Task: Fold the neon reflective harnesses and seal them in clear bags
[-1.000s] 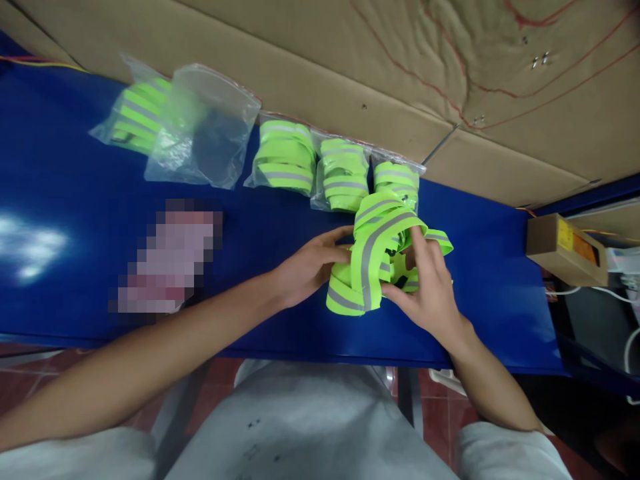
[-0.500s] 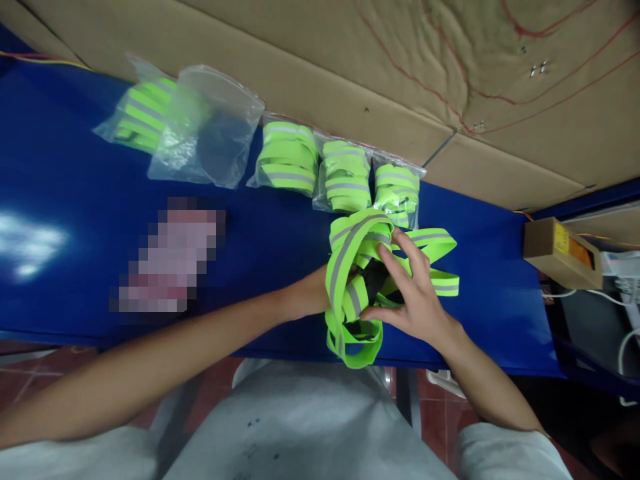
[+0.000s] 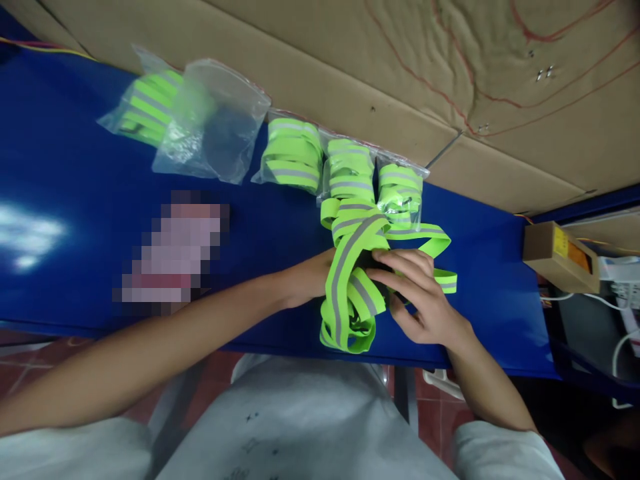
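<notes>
A bundle of neon yellow-green reflective strap (image 3: 343, 280) with a grey stripe and dark parts hangs in loops over the table's near side. My left hand (image 3: 323, 272) reaches into it from the left; the strap hides its fingers. From the right, my right hand (image 3: 417, 297) bends its fingers against a dark part in the middle of the bundle. Whether those fingertips pinch it is hard to see. More strap trails out behind my right hand, its loops (image 3: 445, 279) lying on the blue table (image 3: 280, 227).
Clear bags of folded straps (image 3: 293, 157) line the back of the table. At the left, a clear plastic bag (image 3: 220, 127) overlaps another strap bag (image 3: 150, 107). A pixelated object (image 3: 173, 250) lies left. Cardboard (image 3: 320, 73) walls the rear; a small box (image 3: 560, 257) stands right.
My right hand's spread fingers have drawn together and bent over the middle of the bundle. The strap loops have shifted, and a lower loop has risen slightly.
</notes>
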{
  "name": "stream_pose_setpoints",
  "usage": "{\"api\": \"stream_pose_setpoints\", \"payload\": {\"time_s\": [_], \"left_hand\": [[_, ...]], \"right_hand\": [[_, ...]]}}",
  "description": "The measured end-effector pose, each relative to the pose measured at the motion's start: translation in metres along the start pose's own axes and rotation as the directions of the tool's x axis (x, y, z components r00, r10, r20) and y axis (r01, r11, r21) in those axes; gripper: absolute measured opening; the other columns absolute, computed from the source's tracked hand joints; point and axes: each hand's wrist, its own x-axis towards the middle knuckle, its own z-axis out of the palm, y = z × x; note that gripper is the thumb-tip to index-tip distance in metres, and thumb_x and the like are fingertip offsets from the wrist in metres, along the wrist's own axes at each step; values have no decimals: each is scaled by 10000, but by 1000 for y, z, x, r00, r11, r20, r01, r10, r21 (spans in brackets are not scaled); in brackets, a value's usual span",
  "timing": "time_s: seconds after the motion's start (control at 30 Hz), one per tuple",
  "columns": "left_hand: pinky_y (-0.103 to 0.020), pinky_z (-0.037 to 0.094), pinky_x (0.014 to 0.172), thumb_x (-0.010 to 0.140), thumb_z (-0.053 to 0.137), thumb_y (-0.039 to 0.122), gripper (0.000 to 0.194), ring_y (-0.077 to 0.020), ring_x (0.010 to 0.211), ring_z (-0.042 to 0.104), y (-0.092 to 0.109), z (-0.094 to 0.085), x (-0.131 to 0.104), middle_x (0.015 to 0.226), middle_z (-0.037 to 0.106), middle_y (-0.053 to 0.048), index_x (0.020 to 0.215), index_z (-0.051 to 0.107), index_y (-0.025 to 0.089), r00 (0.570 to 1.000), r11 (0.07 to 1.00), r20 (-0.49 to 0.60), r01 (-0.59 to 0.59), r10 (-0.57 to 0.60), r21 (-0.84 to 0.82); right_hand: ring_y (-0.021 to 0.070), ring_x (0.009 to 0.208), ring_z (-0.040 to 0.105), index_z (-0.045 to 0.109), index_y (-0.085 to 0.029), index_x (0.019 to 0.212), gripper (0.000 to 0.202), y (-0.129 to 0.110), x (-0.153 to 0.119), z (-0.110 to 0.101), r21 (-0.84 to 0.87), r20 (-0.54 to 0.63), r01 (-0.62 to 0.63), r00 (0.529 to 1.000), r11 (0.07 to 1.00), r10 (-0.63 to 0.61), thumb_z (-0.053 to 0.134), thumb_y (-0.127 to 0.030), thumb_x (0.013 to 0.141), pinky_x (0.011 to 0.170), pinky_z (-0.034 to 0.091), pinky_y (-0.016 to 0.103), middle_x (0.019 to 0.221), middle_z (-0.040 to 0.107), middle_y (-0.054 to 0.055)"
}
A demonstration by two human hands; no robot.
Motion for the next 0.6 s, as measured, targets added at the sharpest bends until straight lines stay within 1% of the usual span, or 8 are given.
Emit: {"api": "stream_pose_setpoints", "payload": {"time_s": [0.1, 0.2, 0.33, 0.4, 0.47, 0.5, 0.53, 0.6], "left_hand": [[-345, 565, 840, 820, 750, 363, 371, -207, 937, 676, -2, -6, 2, 1041, 745, -70, 1144, 725, 183, 997, 988, 79, 0, -12, 154], [-340, 560, 863, 839, 741, 340, 353, -200, 959, 671, 1, -9, 1, 1071, 741, -62, 1156, 711, 189, 996, 970, 77, 30, -50, 242], [-295, 555, 779, 861, 700, 418, 284, -185, 869, 675, 17, -7, -4, 966, 747, -25, 1026, 730, 189, 989, 940, 145, -33, -18, 340], [-252, 520, 703, 886, 629, 353, 207, -164, 783, 661, 28, -8, -8, 850, 737, -3, 874, 732, 174, 987, 857, 155, -116, 43, 502], [-223, 466, 635, 871, 527, 192, 223, -142, 702, 639, 39, -10, -13, 731, 706, 16, 734, 702, 168, 983, 702, 51, -164, 178, 693], [-217, 441, 612, 834, 478, 110, 258, -129, 663, 624, 44, -11, -15, 681, 684, 25, 686, 680, 170, 959, 624, -14, -173, 283, 762], [-216, 421, 594, 791, 435, 46, 292, -115, 624, 603, 48, -12, -17, 640, 660, 33, 650, 657, 172, 911, 563, -73, -186, 406, 805], [-225, 409, 590, 740, 400, -23, 321, -95, 588, 568, 53, -14, -22, 613, 626, 44, 630, 624, 179, 756, 483, -138, -257, 640, 837]], "right_hand": [[296, 1371, 515, 563, -249, 1430, 513, -2, 0, -1, -108, 0, 27, 1000, 994, -28, 544, -136, 930, 1117, 395, 508, 1490, 594, 71], [249, 1211, 587, 636, -287, 1351, 429, -3, -1, 0, -251, -95, 30, 994, 967, -55, 537, -104, 976, 1026, 405, 455, 1343, 691, 35], [242, 1083, 615, 682, -308, 1262, 326, -1, -2, -2, -346, -201, 8, 976, 938, -82, 543, -155, 1009, 945, 405, 457, 1145, 731, 34], [252, 1074, 633, 673, -305, 1224, 277, 2, -4, -5, -329, -245, -10, 967, 944, -75, 523, -194, 1020, 944, 415, 472, 1078, 721, 38], [274, 1078, 655, 633, -291, 1215, 231, 6, -7, -5, -196, -342, -40, 939, 980, -31, 531, -258, 1010, 936, 455, 488, 1049, 689, 54], [289, 1076, 662, 603, -286, 1222, 230, 7, -9, -5, -86, -408, -53, 913, 995, 13, 539, -303, 1001, 923, 482, 498, 1047, 669, 64], [298, 1058, 667, 572, -285, 1228, 243, 9, -11, -4, 31, -470, -68, 880, 997, 75, 538, -349, 996, 895, 509, 502, 1045, 652, 71], [278, 976, 664, 524, -291, 1223, 240, 10, -16, -2, 194, -496, -173, 832, 966, 248, 472, -411, 1022, 806, 543, 465, 1036, 629, 66]]}}
